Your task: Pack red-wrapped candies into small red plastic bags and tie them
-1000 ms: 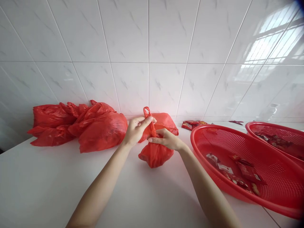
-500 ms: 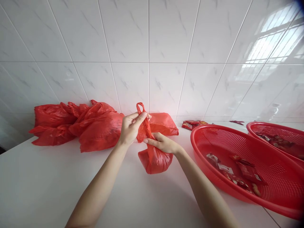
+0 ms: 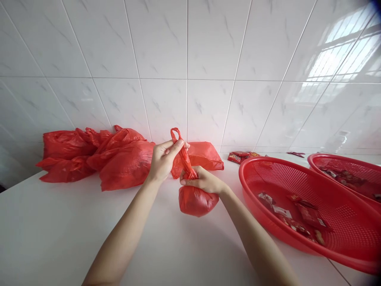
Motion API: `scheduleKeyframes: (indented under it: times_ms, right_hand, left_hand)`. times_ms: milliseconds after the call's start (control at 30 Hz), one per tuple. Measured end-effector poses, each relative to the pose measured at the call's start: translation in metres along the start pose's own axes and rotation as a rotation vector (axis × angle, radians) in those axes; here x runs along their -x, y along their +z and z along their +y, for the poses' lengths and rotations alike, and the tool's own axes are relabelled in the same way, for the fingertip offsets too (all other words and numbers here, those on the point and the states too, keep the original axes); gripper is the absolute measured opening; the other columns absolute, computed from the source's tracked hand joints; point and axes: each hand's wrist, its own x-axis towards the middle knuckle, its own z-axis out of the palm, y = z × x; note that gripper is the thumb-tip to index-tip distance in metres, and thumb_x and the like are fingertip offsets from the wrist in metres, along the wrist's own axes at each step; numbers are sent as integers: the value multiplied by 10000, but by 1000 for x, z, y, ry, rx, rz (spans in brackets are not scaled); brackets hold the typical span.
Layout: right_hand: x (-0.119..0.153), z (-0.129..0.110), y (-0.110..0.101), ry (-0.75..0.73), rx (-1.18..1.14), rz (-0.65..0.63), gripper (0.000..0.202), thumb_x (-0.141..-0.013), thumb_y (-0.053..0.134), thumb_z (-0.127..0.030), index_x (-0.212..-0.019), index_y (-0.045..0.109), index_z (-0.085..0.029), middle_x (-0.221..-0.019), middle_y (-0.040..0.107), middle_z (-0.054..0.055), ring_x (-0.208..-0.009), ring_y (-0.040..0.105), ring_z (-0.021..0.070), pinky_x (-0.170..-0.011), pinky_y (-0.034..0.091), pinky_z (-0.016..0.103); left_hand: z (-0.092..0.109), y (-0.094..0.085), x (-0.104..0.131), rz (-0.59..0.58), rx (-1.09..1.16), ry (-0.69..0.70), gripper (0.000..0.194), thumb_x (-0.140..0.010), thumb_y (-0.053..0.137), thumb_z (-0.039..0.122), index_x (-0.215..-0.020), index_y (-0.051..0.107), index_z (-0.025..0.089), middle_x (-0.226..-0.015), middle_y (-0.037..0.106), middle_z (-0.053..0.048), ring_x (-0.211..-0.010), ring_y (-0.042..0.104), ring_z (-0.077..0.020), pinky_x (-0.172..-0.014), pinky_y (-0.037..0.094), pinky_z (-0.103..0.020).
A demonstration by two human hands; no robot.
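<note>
A filled red plastic bag (image 3: 199,201) hangs from both of my hands above the white table. My left hand (image 3: 166,157) pinches its twisted handles, and a small loop sticks up above the thumb. Lower down, my right hand (image 3: 204,180) is wrapped round the gathered neck, with the rounded, full part bulging below the fingers. Behind my hands a flat red plastic bag (image 3: 206,154) lies against the wall, partly hidden by them.
Several filled red bags (image 3: 126,165) are heaped at the left by the tiled wall. On the right stand a red plastic basket (image 3: 247,174) with small wrapped packets and a second red basket (image 3: 315,159). Red packets (image 3: 238,157) and scissors (image 3: 296,154) lie behind them.
My right hand has closed round the bag's neck, gathering in the loose side. The full part is now rounder and sits slightly further right. My left hand has barely moved.
</note>
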Motion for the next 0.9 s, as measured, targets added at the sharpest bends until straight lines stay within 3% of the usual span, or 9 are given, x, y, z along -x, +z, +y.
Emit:
scheduleKeyframes:
  times_ms: [133,300,500,733,900]
  right_hand:
    - [0,2,0,1,3,2,159,-895,629,-331,-900,626,-172,-883,599,18,-860,566,167,-838,461,312]
    - [0,1,0,5,29,4,224,-890,631,-388,-950,645,-172,-937,624,33,-900,585,180,-860,477,328]
    - [6,-12,-6,99,191,75,458,-742,775,-494,-1050,626,-189,-957,643,33,-861,600,195,-784,503,337]
    - [23,-41,-23,22,333,269,608,-797,730,-509,-1316,548,-250,-1227,639,86,-1135,600,263,-980,493,450]
    - [48,-79,-28,0,423,345,428,-858,676,-465,-1221,638,-241,-1183,676,86,-1049,661,257,-917,554,446]
  left_hand:
    - [0,1,0,-13,6,-15,246,-889,651,374,-804,745,163,-869,732,-70,-890,674,-212,-854,514,-335]
    - [2,2,0,-13,-20,-17,259,-883,653,392,-793,741,165,-861,735,-71,-882,679,-212,-858,515,-334]
    - [13,5,5,-38,-92,-35,287,-873,656,432,-808,751,170,-858,739,-67,-856,682,-214,-835,516,-331]
    - [27,11,13,-102,-190,2,265,-888,640,418,-828,749,184,-829,706,-51,-856,653,-204,-818,505,-318]
    - [28,3,11,-72,-220,37,245,-888,648,390,-782,744,192,-831,679,-46,-847,636,-191,-835,500,-323]
